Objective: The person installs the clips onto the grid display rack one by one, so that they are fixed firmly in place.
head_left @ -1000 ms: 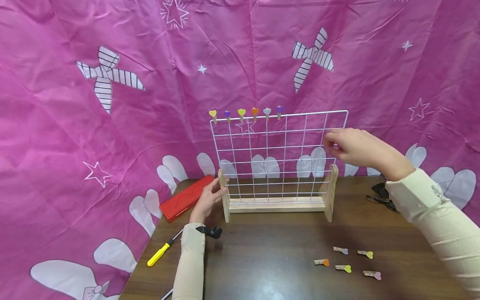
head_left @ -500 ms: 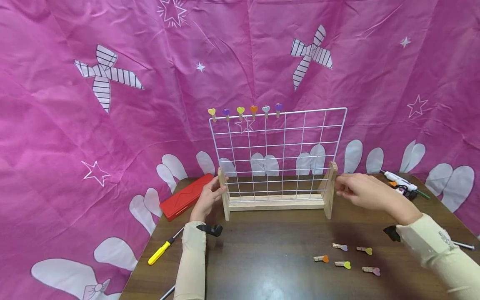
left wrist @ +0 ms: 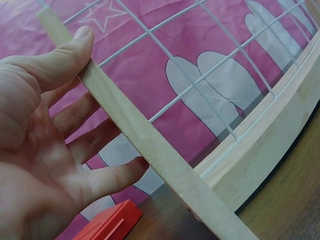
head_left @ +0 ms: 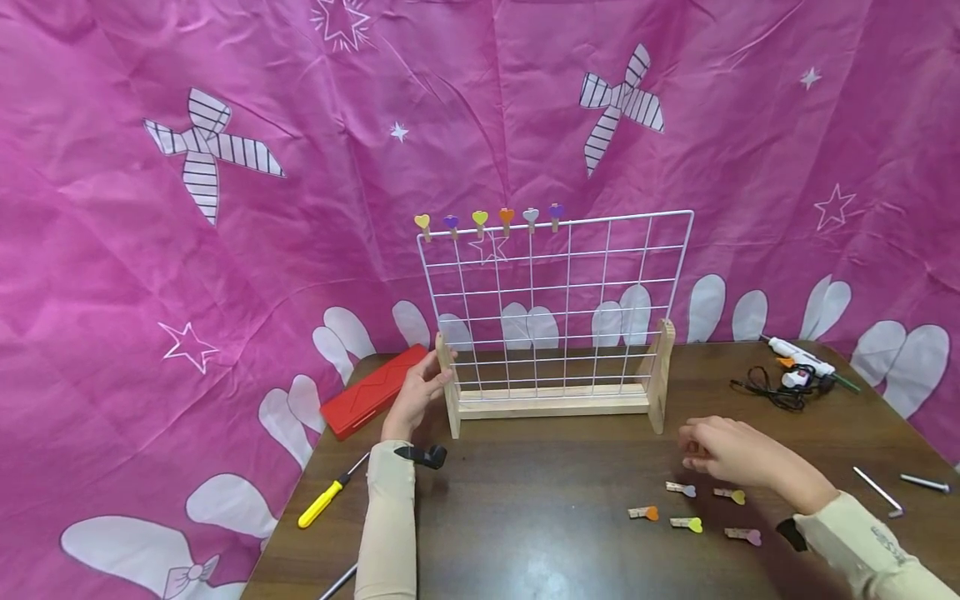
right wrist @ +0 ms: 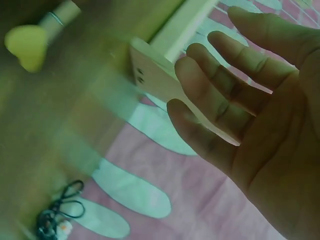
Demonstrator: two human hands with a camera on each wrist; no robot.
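A white wire grid rack (head_left: 568, 317) stands upright in a wooden base on the table. Several small wooden clothespins with heart tops, such as the orange one (head_left: 507, 218), are clipped along the left part of its top wire. My left hand (head_left: 418, 398) holds the rack's left wooden post (left wrist: 135, 130), thumb on one side and fingers on the other. Above the tabletop hovers my right hand (head_left: 731, 452), fingers loosely bent and holding nothing. Just below it lie several loose clothespins: silver-grey (head_left: 681, 489), yellow (head_left: 730, 496), orange (head_left: 643, 512), yellow-green (head_left: 686, 524) and pink (head_left: 742, 536).
A red case (head_left: 375, 392) and a yellow-handled screwdriver (head_left: 321, 503) lie at the left. The back right holds a white glue gun (head_left: 801, 357) with a black cord (head_left: 780, 392). An Allen key (head_left: 877, 490) and a bolt (head_left: 925, 483) lie at the right edge.
My right hand has come down from beside the grid's upper right side, past the right post, to just above the loose clothespins. My left hand has stayed on the left post.
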